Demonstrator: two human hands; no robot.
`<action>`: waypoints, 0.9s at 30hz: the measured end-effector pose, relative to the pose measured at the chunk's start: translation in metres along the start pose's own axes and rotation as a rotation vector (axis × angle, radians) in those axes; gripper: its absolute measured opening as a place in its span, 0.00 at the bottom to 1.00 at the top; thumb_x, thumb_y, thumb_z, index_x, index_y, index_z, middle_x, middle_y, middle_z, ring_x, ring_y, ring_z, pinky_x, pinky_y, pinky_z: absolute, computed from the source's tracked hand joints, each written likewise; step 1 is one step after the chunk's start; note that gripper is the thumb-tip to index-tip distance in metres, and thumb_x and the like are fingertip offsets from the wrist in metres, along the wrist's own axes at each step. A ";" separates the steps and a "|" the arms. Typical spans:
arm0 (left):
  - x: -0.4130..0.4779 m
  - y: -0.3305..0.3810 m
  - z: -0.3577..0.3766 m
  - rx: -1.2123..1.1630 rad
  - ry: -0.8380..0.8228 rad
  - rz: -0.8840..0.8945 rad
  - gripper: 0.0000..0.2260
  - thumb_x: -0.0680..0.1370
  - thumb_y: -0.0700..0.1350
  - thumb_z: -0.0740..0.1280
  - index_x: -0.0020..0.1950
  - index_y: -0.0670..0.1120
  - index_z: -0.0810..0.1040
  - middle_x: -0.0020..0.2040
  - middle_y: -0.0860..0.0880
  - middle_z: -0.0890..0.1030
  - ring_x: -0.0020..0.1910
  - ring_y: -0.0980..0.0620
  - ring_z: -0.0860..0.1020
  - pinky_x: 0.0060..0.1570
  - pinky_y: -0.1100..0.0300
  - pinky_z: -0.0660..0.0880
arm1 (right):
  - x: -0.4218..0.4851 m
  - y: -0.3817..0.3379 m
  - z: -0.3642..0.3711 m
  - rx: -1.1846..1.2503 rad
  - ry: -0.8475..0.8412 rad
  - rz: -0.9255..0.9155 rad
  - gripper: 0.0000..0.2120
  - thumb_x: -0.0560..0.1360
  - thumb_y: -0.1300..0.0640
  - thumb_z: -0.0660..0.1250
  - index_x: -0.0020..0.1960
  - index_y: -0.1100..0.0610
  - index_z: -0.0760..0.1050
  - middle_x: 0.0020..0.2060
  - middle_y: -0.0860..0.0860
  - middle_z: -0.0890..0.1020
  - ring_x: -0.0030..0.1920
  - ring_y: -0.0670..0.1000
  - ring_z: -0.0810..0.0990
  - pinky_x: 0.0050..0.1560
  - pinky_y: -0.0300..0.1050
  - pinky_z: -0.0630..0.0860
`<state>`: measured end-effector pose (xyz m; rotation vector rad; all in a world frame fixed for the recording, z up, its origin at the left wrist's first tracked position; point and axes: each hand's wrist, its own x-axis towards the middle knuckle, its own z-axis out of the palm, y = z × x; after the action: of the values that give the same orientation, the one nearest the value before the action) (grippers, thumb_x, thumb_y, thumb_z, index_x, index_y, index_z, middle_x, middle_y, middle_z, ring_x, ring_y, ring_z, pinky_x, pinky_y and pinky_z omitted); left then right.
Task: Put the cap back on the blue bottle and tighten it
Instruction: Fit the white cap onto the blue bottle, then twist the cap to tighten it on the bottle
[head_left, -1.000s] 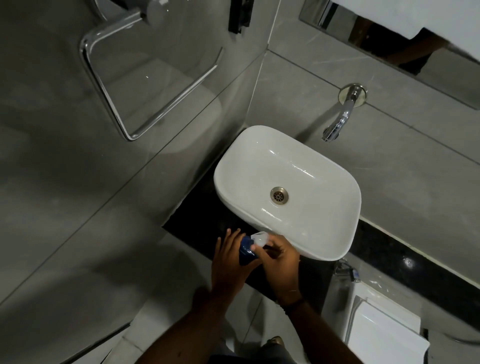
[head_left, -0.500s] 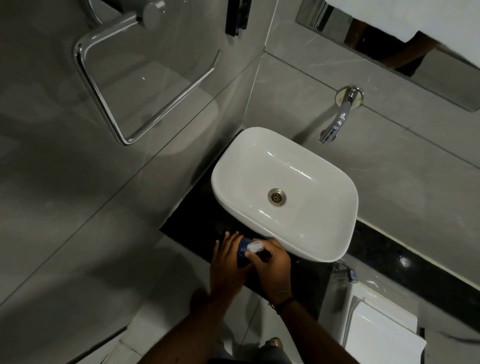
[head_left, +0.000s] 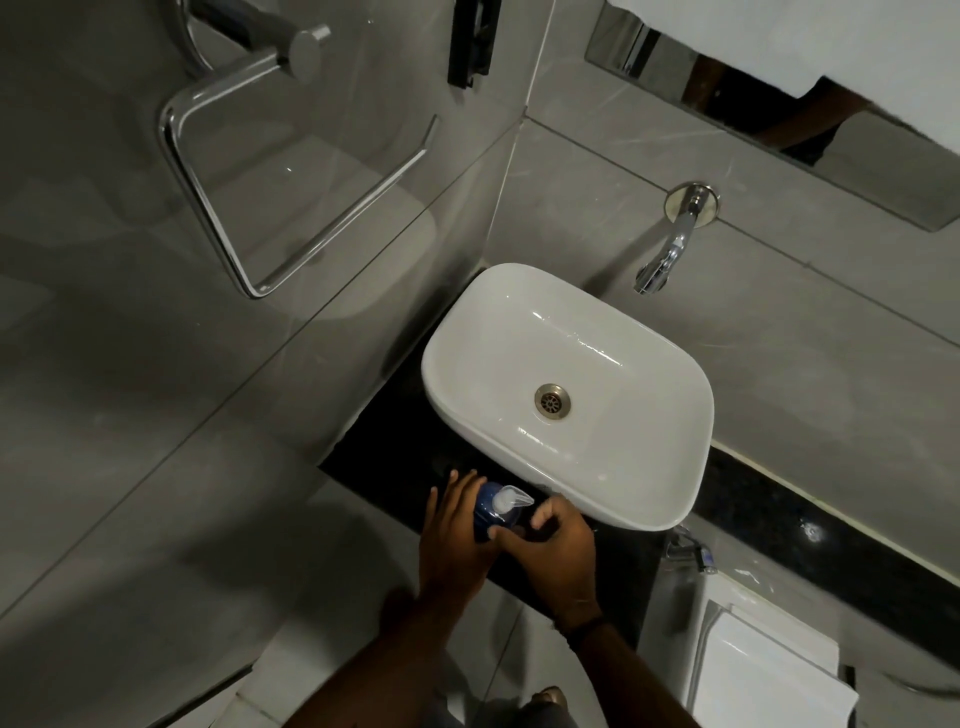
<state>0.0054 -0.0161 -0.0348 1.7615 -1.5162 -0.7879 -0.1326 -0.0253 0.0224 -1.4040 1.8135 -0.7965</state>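
Note:
The blue bottle (head_left: 485, 514) stands on the black counter (head_left: 395, 457) just in front of the sink's near left rim. Its white pump cap (head_left: 510, 500) sits on top, nozzle pointing right towards the basin. My left hand (head_left: 451, 535) wraps the bottle's left side, fingers spread up along it. My right hand (head_left: 558, 545) is curled against the bottle's near right side, with one finger pressed just under the pump head, at the cap's base. The pump head itself is uncovered. The bottle's lower body is hidden by both hands.
A white basin (head_left: 649, 499) with a metal drain (head_left: 552, 399) fills the counter to the right. A chrome tap (head_left: 667, 249) juts from the back wall. A chrome towel ring (head_left: 218, 208) hangs on the left wall. A white toilet cistern (head_left: 763, 670) stands at the lower right.
My right hand has slid down off the top of the pump cap to its base, leaving the white pump head exposed. My left hand keeps its hold on the bottle.

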 end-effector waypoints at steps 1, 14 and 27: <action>0.000 -0.001 0.001 0.009 -0.002 0.006 0.33 0.77 0.65 0.55 0.71 0.42 0.74 0.72 0.45 0.76 0.77 0.45 0.65 0.77 0.40 0.59 | -0.001 0.000 0.000 0.054 -0.049 0.014 0.23 0.56 0.49 0.86 0.46 0.48 0.79 0.37 0.42 0.81 0.39 0.41 0.80 0.42 0.35 0.78; 0.000 0.005 -0.003 0.008 -0.005 0.010 0.42 0.75 0.74 0.49 0.71 0.43 0.75 0.72 0.46 0.77 0.77 0.46 0.66 0.79 0.45 0.55 | 0.012 -0.004 0.003 0.049 -0.287 0.006 0.33 0.69 0.67 0.77 0.69 0.44 0.77 0.58 0.31 0.82 0.60 0.29 0.81 0.65 0.31 0.77; 0.002 0.004 -0.002 0.020 -0.010 -0.020 0.39 0.78 0.71 0.47 0.70 0.43 0.75 0.71 0.47 0.78 0.77 0.46 0.67 0.77 0.41 0.59 | 0.004 -0.023 0.028 -0.020 0.039 0.158 0.15 0.67 0.47 0.82 0.40 0.52 0.79 0.32 0.50 0.85 0.33 0.46 0.83 0.36 0.45 0.81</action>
<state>0.0048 -0.0184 -0.0301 1.7924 -1.5208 -0.7952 -0.0980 -0.0357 0.0243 -1.2474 1.9396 -0.7299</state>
